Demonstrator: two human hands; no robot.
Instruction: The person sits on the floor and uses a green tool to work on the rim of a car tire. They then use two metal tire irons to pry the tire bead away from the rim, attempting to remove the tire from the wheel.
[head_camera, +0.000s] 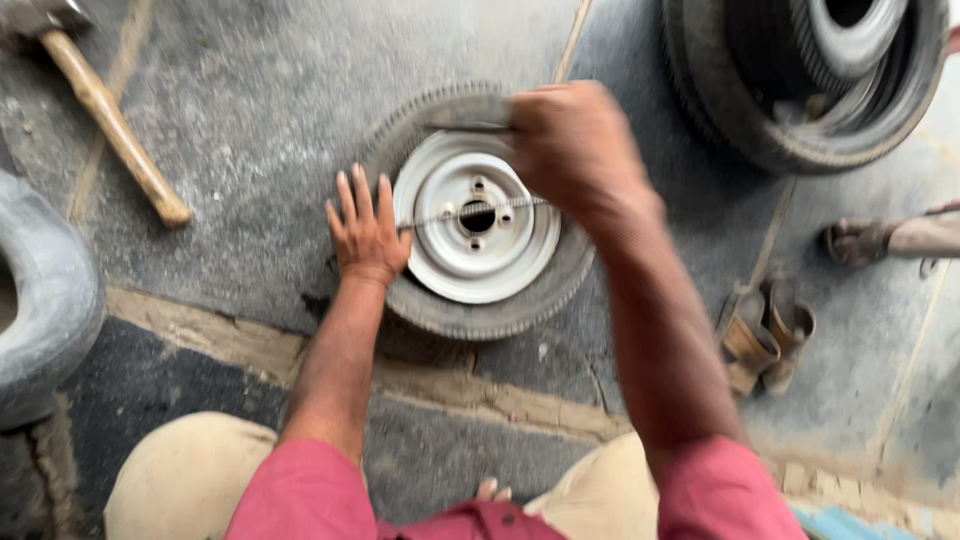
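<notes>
Small wheel (478, 215) with pale steel rim lying flat on the concrete floor (250, 110). Left hand (365, 232) presses flat on the tyre's left side; right hand (570, 140), blurred, is fisted over the upper tyre, apparently gripping a thin metal tool (465, 127). Wooden-handled hammer (110, 115) lies upper left.

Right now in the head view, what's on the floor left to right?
Big tyre at the left edge → hammer → left hand → small wheel with the right hand over its top → leather pouches → sandalled foot.
</notes>
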